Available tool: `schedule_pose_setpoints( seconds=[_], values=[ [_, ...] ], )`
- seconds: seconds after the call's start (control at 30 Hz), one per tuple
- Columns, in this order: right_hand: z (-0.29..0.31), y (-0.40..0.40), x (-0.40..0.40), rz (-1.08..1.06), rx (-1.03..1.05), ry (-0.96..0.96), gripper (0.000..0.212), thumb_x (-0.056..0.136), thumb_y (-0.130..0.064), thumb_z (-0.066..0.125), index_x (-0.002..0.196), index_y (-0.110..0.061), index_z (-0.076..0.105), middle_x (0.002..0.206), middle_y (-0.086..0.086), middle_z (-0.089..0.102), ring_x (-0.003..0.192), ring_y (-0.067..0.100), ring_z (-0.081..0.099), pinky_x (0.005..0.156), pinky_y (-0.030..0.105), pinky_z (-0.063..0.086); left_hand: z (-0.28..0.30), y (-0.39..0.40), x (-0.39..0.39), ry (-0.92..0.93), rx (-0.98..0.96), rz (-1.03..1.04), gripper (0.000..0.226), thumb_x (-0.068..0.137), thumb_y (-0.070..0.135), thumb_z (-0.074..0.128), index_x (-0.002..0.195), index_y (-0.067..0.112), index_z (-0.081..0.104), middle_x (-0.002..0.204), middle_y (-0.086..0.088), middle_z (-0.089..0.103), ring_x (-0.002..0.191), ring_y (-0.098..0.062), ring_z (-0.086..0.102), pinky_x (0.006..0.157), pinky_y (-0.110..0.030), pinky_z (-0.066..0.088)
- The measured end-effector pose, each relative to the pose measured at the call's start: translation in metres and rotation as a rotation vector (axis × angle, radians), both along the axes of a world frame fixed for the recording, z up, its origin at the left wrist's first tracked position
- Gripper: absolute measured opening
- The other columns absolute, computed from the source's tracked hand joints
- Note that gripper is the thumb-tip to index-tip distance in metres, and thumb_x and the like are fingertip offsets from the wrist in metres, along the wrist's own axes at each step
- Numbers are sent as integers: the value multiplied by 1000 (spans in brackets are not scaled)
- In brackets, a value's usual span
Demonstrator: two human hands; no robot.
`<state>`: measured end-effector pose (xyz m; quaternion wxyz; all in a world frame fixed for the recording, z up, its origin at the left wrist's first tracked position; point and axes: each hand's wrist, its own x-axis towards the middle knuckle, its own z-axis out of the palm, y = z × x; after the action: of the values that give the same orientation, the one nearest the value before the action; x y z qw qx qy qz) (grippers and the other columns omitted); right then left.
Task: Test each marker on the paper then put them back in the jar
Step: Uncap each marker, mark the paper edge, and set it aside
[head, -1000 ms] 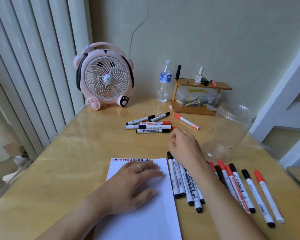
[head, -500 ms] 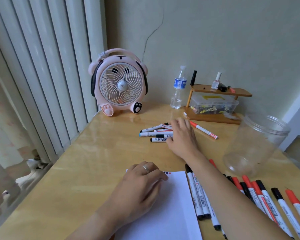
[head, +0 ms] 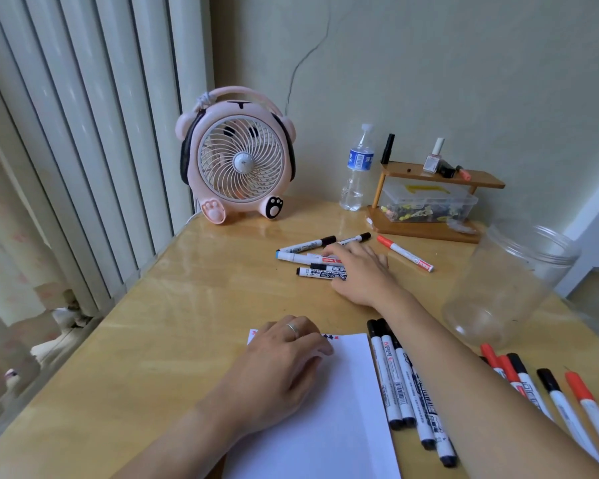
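Right hand (head: 358, 273): fingers spread, resting on far markers (head: 308, 252) beyond paper (head: 343, 409), gripping none; should pinch one barrel. Left hand (head: 281, 361): loosely curled, steadying paper.

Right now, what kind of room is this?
Probably a home desk corner, not a shop or lab: a pink animal-shaped fan, nail polish on a small wooden shelf, and a wooden table beside the wall.

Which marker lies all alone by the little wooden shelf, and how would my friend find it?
Start at the wooden shelf against the back wall, then look at the table just in front of it. One red-capped marker lies there slanted, right of the right hand. The other far markers bunch together at that hand; this one lies apart.
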<state>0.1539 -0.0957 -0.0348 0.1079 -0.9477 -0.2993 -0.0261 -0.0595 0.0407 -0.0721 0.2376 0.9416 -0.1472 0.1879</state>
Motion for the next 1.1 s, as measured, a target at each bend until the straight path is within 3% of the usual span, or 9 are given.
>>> schedule_pose_setpoints(
  seconds=[0.27,0.47,0.63,0.8,0.93,1.1],
  values=[
    [-5,-4,-2,33,89,-37,39,96,-18,63,131,-34,61,122,-2,52,125,23,45,104,40,42,-2,16,9,-17,-26,141,24,96,28,47,110,33,66,109,17,59,100,-10,57,86,-38,49],
    [0,-9,-9,20,138,-54,35,100,-27,66,135,-29,69,126,3,62,117,25,57,97,37,50,-1,15,9,-12,-31,133,25,95,28,46,111,32,66,109,15,59,101,-11,57,86,-39,49],
    [13,-16,-42,48,214,-203,28,106,-27,50,128,-20,66,111,4,64,100,30,61,78,42,53,4,15,6,-49,-67,138,30,93,31,42,112,29,65,107,12,60,99,-13,58,85,-41,50],
    [18,-26,-118,151,339,-202,28,106,-39,33,118,-29,55,97,-4,56,83,26,56,68,43,50,9,16,1,-140,-250,236,23,97,21,54,120,22,52,108,9,55,102,-8,54,88,-34,46],
    [7,-36,-165,197,411,-62,12,104,-35,41,103,-31,53,82,-8,50,72,17,49,62,42,47,15,15,-7,-118,-403,173,29,105,24,50,134,24,49,110,11,58,104,-9,57,87,-26,45],
    [7,-45,-177,156,523,42,7,97,-34,62,93,-30,58,81,-13,56,75,13,56,62,30,44,19,17,-15,-95,-334,-5,31,106,22,54,137,25,54,108,16,63,100,-7,62,87,-25,48]
  ],
)
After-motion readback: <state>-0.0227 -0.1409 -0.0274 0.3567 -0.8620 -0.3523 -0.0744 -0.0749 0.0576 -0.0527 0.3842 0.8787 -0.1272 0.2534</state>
